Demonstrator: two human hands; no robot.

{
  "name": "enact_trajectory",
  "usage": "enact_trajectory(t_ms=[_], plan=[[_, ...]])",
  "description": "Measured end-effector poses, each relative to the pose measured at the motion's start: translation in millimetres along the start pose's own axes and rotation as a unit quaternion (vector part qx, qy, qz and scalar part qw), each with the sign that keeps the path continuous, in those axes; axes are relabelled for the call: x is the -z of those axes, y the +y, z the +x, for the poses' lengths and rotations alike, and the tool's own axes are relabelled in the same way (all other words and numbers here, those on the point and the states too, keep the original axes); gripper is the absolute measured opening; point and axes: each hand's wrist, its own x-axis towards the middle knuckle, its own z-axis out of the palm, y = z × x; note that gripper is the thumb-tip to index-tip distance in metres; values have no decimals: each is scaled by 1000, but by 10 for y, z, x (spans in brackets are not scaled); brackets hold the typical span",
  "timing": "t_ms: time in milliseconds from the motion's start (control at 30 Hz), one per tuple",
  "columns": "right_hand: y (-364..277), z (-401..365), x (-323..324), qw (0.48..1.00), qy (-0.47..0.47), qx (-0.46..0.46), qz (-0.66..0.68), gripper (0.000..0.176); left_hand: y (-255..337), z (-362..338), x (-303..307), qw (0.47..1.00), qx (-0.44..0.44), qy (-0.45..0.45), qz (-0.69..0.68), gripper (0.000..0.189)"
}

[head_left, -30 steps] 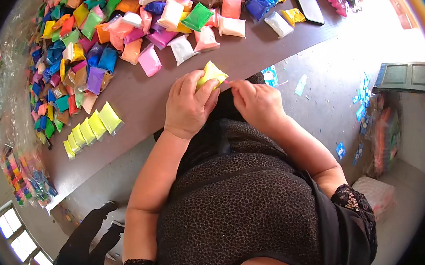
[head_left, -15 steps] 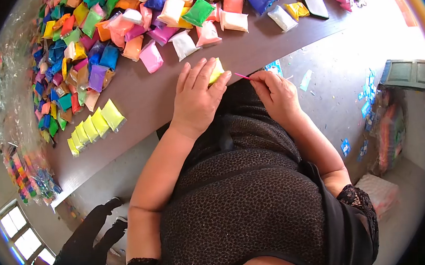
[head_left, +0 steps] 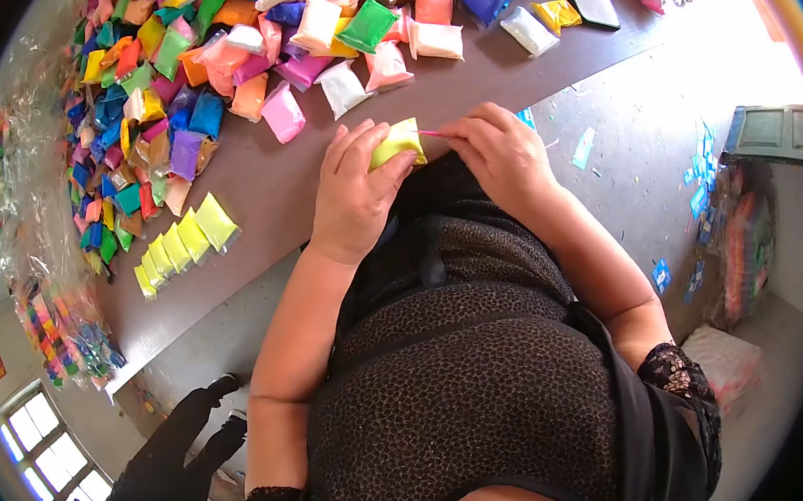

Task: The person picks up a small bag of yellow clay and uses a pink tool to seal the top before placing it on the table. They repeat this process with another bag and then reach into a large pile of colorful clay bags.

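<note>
My left hand (head_left: 360, 184) is closed round a small yellow packet (head_left: 399, 141) at the table's near edge, thumb on its lower side and fingers over its left part. Pinched in my right hand (head_left: 499, 151) is a thin pink stick (head_left: 430, 133), its tip at the upper part of that packet. What the stick's other end looks like is hidden by the fingers. To the left, a slanting row of several similar yellow packets (head_left: 193, 235) lies on the brown table (head_left: 262, 190).
A big heap of coloured packets (head_left: 205, 111) covers the far left of the table, beside clear plastic bags (head_left: 58, 265). A dark flat device (head_left: 592, 0) lies at the far right edge. Blue scraps (head_left: 699, 200) litter the floor. Another person's legs (head_left: 187, 442) show at lower left.
My right hand has moved left and up, bringing the pink stick's tip to the yellow packet. The left hand has shifted slightly left, and more of the packet shows.
</note>
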Motion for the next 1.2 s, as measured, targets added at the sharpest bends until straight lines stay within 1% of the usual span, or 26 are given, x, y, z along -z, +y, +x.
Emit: enact_trajectory(t_ms=[33, 67, 133, 233, 267, 333, 467, 567, 633, 667, 733, 767, 833, 867, 933, 1033, 1067, 1100, 1167, 1200], plan=[[-9, 23, -44, 1000, 1, 27, -12, 16, -27, -9, -22, 1000, -7, -1, -9, 33], [0, 24, -79, 1000, 1, 28, -12, 16, -35, -24, -41, 1000, -7, 0, -9, 33], [12, 20, -150, 998, -14, 50, -34, 19, -19, -10, -54, 999, 6, 30, -23, 32], [62, -55, -94, 997, -34, 70, -31, 20, 11, 7, -4, 998, 23, 26, -54, 29], [75, -48, -66, 996, -34, 70, -32, 20, 0, 3, -12, 998, 23, 27, -55, 29], [91, -14, 1, 993, -16, 105, -45, 17, -20, -3, -45, 996, 30, 36, -79, 28], [78, 27, -85, 997, 14, 76, -32, 16, -15, 3, -33, 995, 32, 37, -83, 28], [93, 16, -95, 996, -3, 83, -43, 15, -22, 5, -26, 994, 39, 41, -89, 28], [103, -12, 2, 992, -49, 111, -43, 16, -30, -8, -32, 994, 43, 39, -96, 29], [108, -25, 29, 992, -49, 111, -44, 16, -25, -3, -25, 994, 43, 39, -96, 29], [106, -58, 79, 995, -42, 75, -45, 17, 7, 9, 2, 995, 55, 19, -81, 31], [106, -73, 89, 995, -41, 75, -45, 17, 24, 19, 21, 995, 54, 20, -81, 31], [100, -100, 94, 1000, -19, 3, -14, 12, 47, 39, 57, 1000, -7, -14, 13, 32], [85, -112, 102, 1000, -17, 3, -14, 12, 39, 37, 50, 1000, -9, -14, 14, 32], [43, -150, 118, 992, -22, -113, 59, 11, 9, 9, 15, 999, -32, -22, 38, 31], [-34, -194, 53, 985, -30, -136, 98, 14, -15, -15, -1, 998, -53, -19, 36, 29], [-58, -191, 10, 989, -14, -107, 103, 15, -20, -26, -22, 998, -56, -19, 36, 29], [-78, -176, -20, 989, -10, -107, 103, 15, -22, -33, -48, 999, -42, -2, 18, 26], [-115, -148, -75, 996, -49, -41, 64, 15, -22, -45, -76, 999, -30, 15, 1, 22], [-114, -127, -111, 998, -41, -27, 38, 13, -19, -48, -80, 999, -27, 18, 1, 21]])
